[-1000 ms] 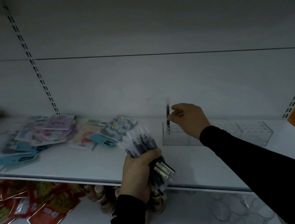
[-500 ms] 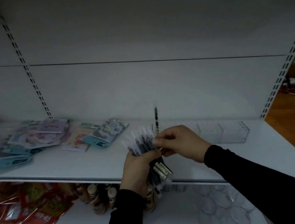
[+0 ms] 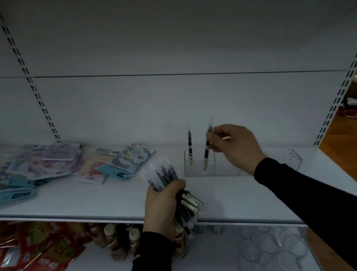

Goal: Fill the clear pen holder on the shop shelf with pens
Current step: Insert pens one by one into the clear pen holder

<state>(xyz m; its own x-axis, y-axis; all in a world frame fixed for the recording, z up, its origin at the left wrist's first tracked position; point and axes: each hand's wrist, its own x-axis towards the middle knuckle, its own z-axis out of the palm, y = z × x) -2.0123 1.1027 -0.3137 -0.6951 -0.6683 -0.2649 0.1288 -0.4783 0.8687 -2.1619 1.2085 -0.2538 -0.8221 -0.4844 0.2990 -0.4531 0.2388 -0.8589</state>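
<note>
A clear pen holder (image 3: 291, 159) with several compartments stands on the white shelf (image 3: 90, 198) against the back panel. One dark pen (image 3: 189, 147) stands upright in its left end compartment. My right hand (image 3: 236, 145) pinches a second pen (image 3: 206, 152) by its upper part, its lower tip inside the holder just right of the first pen. My left hand (image 3: 162, 206) is in front of the shelf edge, gripping a bundle of pens (image 3: 168, 182) with clear caps pointing up.
Flat stationery packs (image 3: 46, 163) lie spread on the shelf's left half. The lower shelf carries red snack packets (image 3: 38, 258), small bottles (image 3: 118, 238) and clear glasses (image 3: 271, 251). A slotted upright (image 3: 346, 81) marks the shelf's right end, with wooden floor beyond.
My right hand left one pen standing in the holder, came back to the bundle, took another pen and carried it to the holder. The view shifted right.
</note>
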